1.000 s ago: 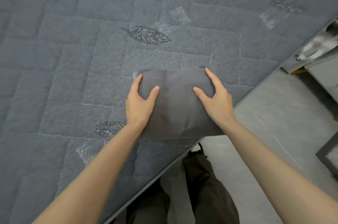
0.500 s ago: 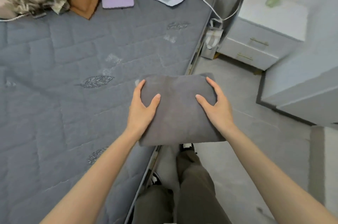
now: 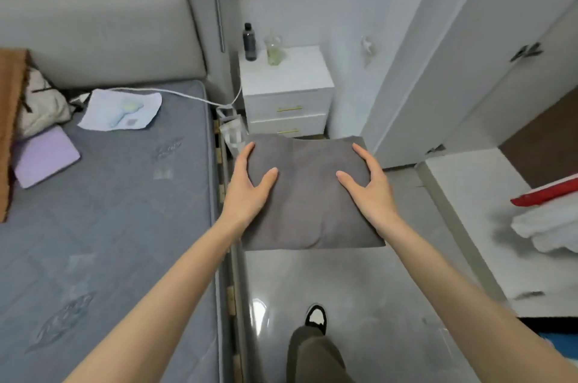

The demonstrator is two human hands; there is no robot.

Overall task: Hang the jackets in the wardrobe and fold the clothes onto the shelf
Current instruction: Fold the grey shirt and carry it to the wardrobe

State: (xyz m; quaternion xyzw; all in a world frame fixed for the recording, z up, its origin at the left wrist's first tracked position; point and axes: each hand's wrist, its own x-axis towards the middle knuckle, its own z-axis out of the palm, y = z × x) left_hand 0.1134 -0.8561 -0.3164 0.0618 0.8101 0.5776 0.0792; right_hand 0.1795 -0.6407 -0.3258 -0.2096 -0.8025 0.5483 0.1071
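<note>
Two grips, left hand [image 3: 247, 192] and right hand [image 3: 370, 192], clamped on folded cloth [image 3: 308, 204] edges, seemingly clear above floor [image 3: 344, 289].

Two hands [image 3: 247, 195] [image 3: 370, 195], one folded cloth [image 3: 308, 210]

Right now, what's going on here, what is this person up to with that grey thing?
A person holds a folded grey garment with the left hand and the right hand, one gripping each side, thumbs on top. It is in the air over the floor, just past the edge of the bed. A white shelf with folded clothes shows at the right; the garment is not yet on it.
</note>
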